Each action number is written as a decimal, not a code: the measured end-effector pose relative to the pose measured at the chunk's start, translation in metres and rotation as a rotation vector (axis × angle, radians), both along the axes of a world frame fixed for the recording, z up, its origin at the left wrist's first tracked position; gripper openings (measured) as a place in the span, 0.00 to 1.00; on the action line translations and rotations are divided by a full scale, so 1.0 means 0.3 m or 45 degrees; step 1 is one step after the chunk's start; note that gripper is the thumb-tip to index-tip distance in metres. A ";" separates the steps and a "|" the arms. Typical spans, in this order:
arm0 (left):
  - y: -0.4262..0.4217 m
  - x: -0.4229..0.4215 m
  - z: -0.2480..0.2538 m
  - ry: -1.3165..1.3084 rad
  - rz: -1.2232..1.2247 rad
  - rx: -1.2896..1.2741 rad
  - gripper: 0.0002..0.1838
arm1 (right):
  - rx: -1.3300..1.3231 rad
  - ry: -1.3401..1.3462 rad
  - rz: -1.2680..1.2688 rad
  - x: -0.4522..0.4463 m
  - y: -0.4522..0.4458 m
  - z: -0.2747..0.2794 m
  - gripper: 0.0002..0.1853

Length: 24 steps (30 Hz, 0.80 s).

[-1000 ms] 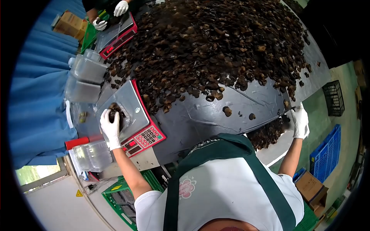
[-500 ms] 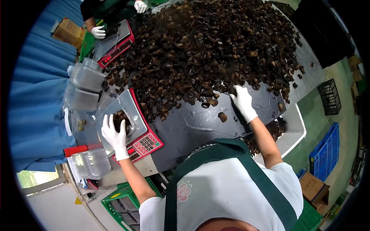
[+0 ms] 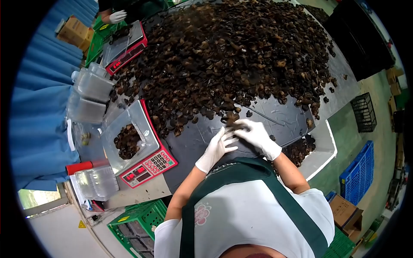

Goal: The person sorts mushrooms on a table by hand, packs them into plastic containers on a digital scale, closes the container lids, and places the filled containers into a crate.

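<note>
My left hand [image 3: 216, 150], white-gloved, is over the dark table covering in front of my apron, its fingers spread towards my right hand. My right hand [image 3: 254, 136], also gloved, has its fingers closed around some dark dried pieces [image 3: 232, 118] that look like mushrooms or fungus. The two hands' fingertips nearly meet. Behind them lies a large heap of the same pieces [image 3: 241, 56]. To the left, a red scale [image 3: 148, 167] carries a clear container with a clump of dark pieces [image 3: 127, 142] in it.
Stacked clear containers [image 3: 88, 92] stand at the left, more [image 3: 97, 182] beside a red roll [image 3: 79, 167]. A co-worker's gloved hand [image 3: 117, 17] is near a second scale [image 3: 127, 59]. A white-edged box [image 3: 329, 150] holds pieces at the right. Green crates [image 3: 142, 219] stand below the table.
My left hand has left the container on the scale and moved right. My right hand has come left and nearer to me, now with pieces in its fingers.
</note>
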<state>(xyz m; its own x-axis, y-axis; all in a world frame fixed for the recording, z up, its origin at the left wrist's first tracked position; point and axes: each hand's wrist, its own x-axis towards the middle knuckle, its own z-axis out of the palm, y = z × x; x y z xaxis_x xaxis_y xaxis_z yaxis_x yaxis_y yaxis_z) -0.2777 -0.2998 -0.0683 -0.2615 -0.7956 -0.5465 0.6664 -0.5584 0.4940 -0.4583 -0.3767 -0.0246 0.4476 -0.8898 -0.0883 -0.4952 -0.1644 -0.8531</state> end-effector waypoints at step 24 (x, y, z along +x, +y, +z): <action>0.049 0.061 0.017 -0.143 0.392 -0.142 0.21 | -0.230 0.227 0.220 0.099 -0.141 -0.078 0.14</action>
